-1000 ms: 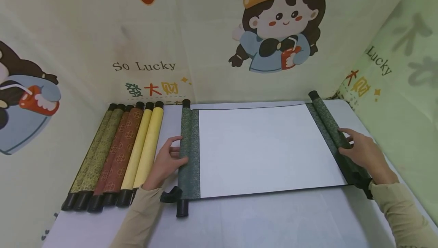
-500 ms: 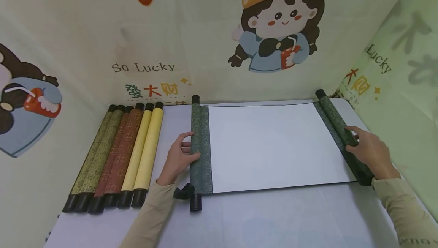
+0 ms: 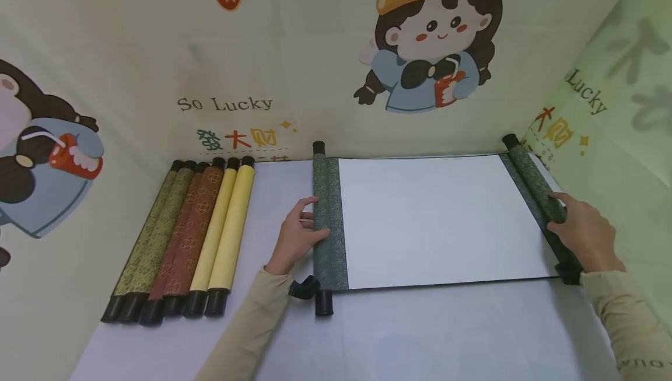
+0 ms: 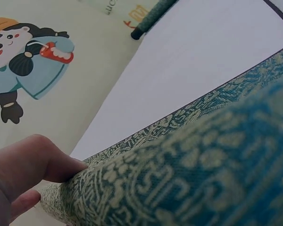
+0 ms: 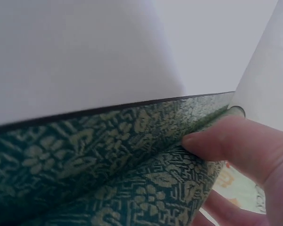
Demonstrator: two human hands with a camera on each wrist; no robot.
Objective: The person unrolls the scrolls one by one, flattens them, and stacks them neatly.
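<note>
A green brocade scroll with a blank white sheet (image 3: 441, 217) lies unrolled across the table. Its left roller (image 3: 321, 217) has black end knobs, and my left hand (image 3: 296, 235) grips it from the outer side. In the left wrist view the thumb (image 4: 61, 165) lies along the patterned cloth. On the far side, my right hand (image 3: 585, 232) holds the right roller (image 3: 535, 185) with thumb and fingers around it. The right wrist view shows that thumb (image 5: 212, 141) pressing into the fold beside the green border (image 5: 75, 146).
Several rolled scrolls lie side by side at the left: green ones (image 3: 157, 235), red-brown ones (image 3: 196, 223) and yellow ones (image 3: 231, 229). A printed cloth backdrop (image 3: 315, 66) rises behind the white table (image 3: 420, 334). Another printed cloth (image 3: 630, 153) hangs along the right side.
Both hands have moved to the right together with the scroll, and its left end is now farther from the row of rolled scrolls. The sheet stays spread out.
</note>
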